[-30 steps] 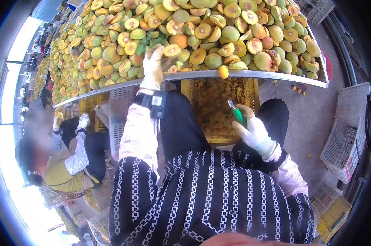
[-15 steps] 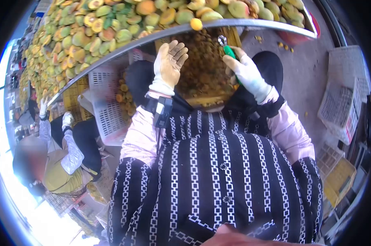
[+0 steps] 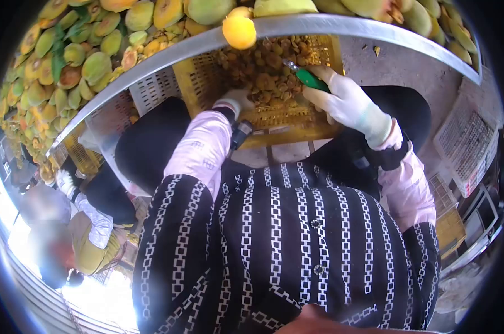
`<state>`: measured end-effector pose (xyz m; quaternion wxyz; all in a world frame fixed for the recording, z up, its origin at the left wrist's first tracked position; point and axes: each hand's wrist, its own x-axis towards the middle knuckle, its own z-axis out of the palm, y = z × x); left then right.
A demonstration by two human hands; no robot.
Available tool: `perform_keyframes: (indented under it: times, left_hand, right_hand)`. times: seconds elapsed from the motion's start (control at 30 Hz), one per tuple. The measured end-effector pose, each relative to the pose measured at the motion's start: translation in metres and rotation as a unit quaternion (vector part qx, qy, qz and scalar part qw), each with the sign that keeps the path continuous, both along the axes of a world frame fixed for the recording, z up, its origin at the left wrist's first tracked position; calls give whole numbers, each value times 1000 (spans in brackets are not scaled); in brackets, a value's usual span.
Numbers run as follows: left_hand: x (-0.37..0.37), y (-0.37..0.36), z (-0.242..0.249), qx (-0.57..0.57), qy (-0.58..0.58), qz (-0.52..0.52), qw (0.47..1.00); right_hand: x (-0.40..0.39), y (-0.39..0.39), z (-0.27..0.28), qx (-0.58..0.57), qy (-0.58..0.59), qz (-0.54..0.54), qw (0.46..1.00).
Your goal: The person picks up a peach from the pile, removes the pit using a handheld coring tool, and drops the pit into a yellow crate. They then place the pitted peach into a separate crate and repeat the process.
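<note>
Green-handled tool [image 3: 313, 80] sits in the right hand [image 3: 331, 96], over the right part of the yellow crate [image 3: 293, 135]. Its long axis slants across the view from near right to far left, the metal tip [image 3: 290, 65] leading away from the palm and pointing far and left, above the brown-orange fruit pieces [image 3: 274, 80] that fill much of the crate. That gloved hand is closed round the handle, fingers and thumb curled in, with nothing else seen in its grasp.

The left hand [image 3: 238, 99] is to the left of the tool and a little nearer the body, well apart from it, so the right hand is plainly the nearer one. It reaches down into the left side of the crate, beside the fruit pieces; blur and the angle hide its fingers, and I cannot tell how far open it is or whether it has hold of anything.

Beyond both hands, the metal edge of the counter [image 3: 341, 25] curves across the far side. One round yellow-orange fruit [image 3: 239, 32] shows at that edge, farther off and left of the tip.
</note>
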<state>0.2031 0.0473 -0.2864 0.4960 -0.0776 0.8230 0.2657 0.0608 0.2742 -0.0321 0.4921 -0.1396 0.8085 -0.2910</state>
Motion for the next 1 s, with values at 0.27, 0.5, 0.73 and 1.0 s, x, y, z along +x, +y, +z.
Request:
perform_keyframes:
  times: [0.27,0.5,0.73,1.0]
  left_hand:
    - [26,11,-6,2,85,-5,996]
    - [-10,22,37,108,0,237,966]
    - [-4,3,-34,128,42,193,972]
    - [53,29,-108,26,105,292,950]
  right_hand:
    - [9,-16,-38,-132,58,-2,990]
    - [3,-10,-41,-147,90,8,985]
    - [5,-5,-23,-60,40,-23,997]
    - [5,3,-16,-49,39,-62,996]
